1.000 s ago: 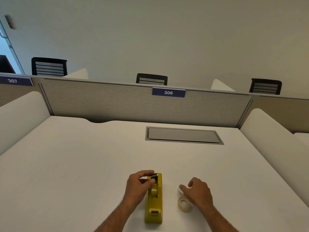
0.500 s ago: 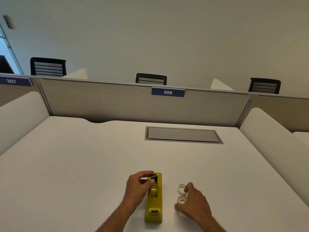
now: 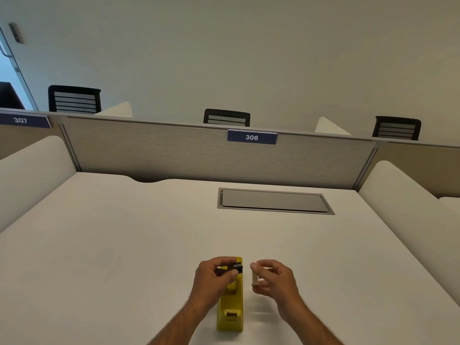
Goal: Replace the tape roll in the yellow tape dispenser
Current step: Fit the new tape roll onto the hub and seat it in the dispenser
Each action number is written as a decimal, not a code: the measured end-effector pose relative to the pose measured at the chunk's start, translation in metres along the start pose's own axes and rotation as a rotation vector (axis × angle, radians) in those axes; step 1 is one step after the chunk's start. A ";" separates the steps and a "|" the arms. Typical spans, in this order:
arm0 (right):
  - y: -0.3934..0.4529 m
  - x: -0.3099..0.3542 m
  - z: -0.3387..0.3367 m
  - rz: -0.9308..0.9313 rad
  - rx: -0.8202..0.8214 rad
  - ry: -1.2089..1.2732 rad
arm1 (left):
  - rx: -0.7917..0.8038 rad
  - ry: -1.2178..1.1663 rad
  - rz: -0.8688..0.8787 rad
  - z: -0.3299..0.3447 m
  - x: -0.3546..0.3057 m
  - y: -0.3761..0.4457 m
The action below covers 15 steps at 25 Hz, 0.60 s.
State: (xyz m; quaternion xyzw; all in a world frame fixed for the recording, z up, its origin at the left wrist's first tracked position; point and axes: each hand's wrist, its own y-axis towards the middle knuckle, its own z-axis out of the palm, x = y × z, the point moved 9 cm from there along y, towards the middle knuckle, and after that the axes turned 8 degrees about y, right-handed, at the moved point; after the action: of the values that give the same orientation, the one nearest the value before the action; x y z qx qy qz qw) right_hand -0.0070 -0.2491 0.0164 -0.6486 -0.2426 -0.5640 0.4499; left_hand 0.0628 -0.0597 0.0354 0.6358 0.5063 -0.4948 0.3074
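The yellow tape dispenser (image 3: pixel 230 312) lies lengthwise on the white desk (image 3: pixel 112 245), cutter end towards me. My left hand (image 3: pixel 211 280) hovers over its far end, pinching a small black spool core (image 3: pixel 236 266). My right hand (image 3: pixel 276 282) holds a clear tape roll (image 3: pixel 256 277) on edge, lifted off the desk just right of the core. Roll and core are a few centimetres apart. A second roll seen earlier is hidden, probably behind my right hand.
A grey flush cable hatch (image 3: pixel 273 201) sits in the desk farther back. A fabric partition (image 3: pixel 161 155) labelled 306 closes the far edge, and white padded dividers (image 3: pixel 403 195) flank both sides. Black chair backs show beyond the partition.
My right hand has picked one tape roll up off the desk and brought it up and left, next to the black core. My left hand has stayed put with the core.
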 end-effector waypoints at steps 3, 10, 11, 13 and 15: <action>-0.002 0.006 0.011 -0.010 0.053 0.054 | 0.016 0.031 0.032 0.004 -0.005 -0.001; -0.005 0.012 0.029 -0.017 0.154 0.086 | 0.015 0.067 0.060 0.007 -0.007 -0.003; -0.006 0.012 0.030 -0.015 0.160 0.088 | 0.016 0.067 0.062 0.006 -0.007 -0.003; -0.006 0.011 0.032 -0.007 0.180 0.094 | 0.018 0.069 0.072 0.004 -0.007 -0.002; -0.007 0.011 0.034 -0.003 0.205 0.099 | 0.024 0.065 0.073 0.002 -0.006 -0.002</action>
State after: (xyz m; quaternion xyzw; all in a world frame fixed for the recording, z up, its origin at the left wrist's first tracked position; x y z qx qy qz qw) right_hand 0.0073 -0.2182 0.0301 -0.5702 -0.2774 -0.5682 0.5244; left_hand 0.0603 -0.0632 0.0405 0.6733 0.4862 -0.4685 0.3011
